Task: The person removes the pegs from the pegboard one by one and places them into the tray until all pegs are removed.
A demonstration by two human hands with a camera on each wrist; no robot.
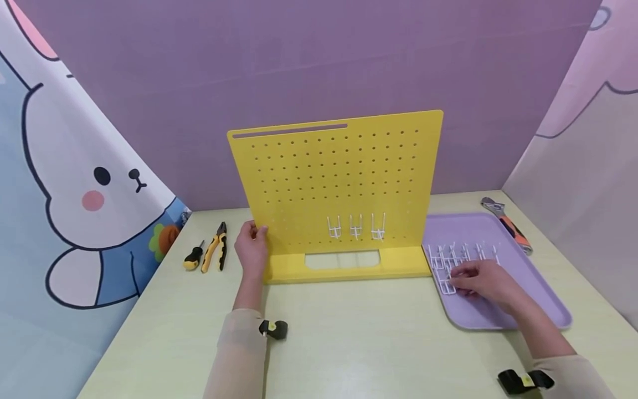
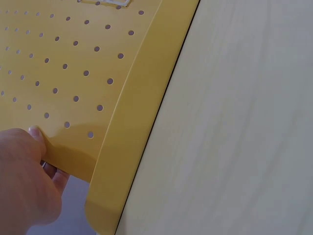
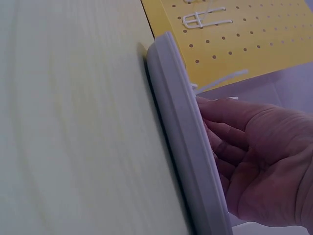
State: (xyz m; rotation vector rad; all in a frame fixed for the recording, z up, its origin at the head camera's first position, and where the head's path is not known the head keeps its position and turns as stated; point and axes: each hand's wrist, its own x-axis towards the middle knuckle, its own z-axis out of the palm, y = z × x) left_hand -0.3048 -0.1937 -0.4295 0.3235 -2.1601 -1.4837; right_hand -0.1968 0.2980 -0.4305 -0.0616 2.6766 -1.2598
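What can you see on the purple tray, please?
White wire hooks are on the purple tray, toward its left side; what the right grip covers there cannot be seen.

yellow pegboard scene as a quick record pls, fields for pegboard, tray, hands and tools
pegboard: yellow, upright on the table, three white hooks in a row low on its face
tray: purple, right of the pegboard, more white hooks on its left part
left hand: grips the pegboard's left edge
right hand: at the tray's hooks; whether it pinches one is unclear
tools: screwdriver and pliers left of the pegboard, wrench by the tray's far right corner
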